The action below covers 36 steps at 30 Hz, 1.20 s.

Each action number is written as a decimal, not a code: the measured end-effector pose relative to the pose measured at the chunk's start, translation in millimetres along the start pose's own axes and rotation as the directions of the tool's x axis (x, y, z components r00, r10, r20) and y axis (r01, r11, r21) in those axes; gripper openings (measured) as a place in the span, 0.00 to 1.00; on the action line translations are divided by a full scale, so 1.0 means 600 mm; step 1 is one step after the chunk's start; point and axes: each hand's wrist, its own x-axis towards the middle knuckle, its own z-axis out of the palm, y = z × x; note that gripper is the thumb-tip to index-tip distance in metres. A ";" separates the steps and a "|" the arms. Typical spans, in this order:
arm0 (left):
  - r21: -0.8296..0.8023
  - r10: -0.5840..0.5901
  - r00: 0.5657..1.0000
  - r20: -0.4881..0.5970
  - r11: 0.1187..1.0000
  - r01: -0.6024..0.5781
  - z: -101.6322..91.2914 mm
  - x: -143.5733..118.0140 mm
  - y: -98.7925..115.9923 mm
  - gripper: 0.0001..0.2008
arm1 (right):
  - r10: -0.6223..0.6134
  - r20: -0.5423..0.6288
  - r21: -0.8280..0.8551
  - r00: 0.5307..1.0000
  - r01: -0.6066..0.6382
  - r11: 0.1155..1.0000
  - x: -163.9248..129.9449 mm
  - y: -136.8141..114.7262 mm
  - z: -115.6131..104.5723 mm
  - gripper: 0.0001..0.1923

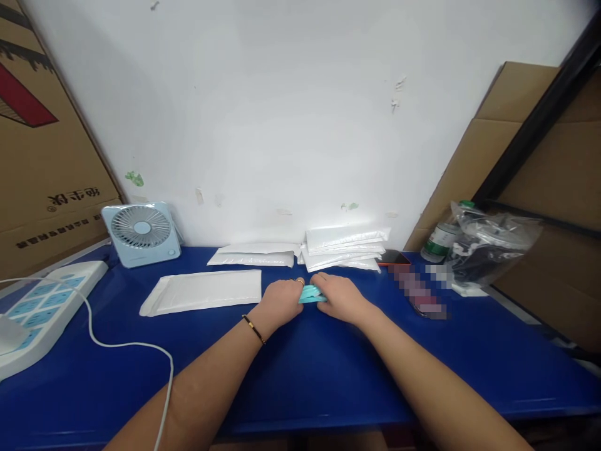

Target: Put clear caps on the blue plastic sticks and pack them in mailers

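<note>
Between my two hands is a small turquoise item (310, 293), folded or layered, low over the blue table (319, 376). My left hand (282, 302) has its fingers closed on the item's left end. At the other end, my right hand (342, 297) grips it with curled fingers. Both hands cover most of the item, so its full shape and kind cannot be made out. A flat white padded envelope (211, 291) lies just left of my left hand. Behind my hands is a stack of white envelopes (345, 247), with more white envelopes (256, 255) beside it.
A light blue fan (143, 232) stands at the back left. In front of it are a power strip (47, 313) and a white cable (131, 344). To the right are a phone (394, 257), a blurred object (417, 291), a bottle (439, 241) and a plastic-wrapped item (488, 250).
</note>
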 end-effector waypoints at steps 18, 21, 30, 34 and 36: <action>-0.874 0.021 0.982 -0.189 0.452 -0.178 0.017 0.009 0.054 0.12 | 0.147 -0.527 0.692 0.837 0.323 0.646 -0.018 -0.023 -0.040 0.35; -0.890 0.057 0.986 -0.158 0.423 -0.168 0.020 0.011 0.056 0.10 | 0.046 -0.520 0.558 0.853 0.298 0.774 -0.022 -0.028 -0.047 0.24; -0.966 0.411 0.895 0.172 -0.109 0.235 -0.002 -0.015 0.065 0.13 | -0.181 -0.056 0.984 0.982 0.085 0.158 -0.023 -0.028 -0.041 0.30; -0.983 0.504 0.845 0.180 0.116 0.140 -0.023 -0.017 0.046 0.12 | -0.107 0.012 1.000 0.994 -0.012 0.005 -0.022 -0.043 -0.033 0.11; -0.938 0.509 0.849 0.146 0.344 -0.045 -0.038 -0.012 0.009 0.20 | 0.042 -0.054 0.994 0.998 0.057 -0.096 -0.019 -0.036 -0.036 0.12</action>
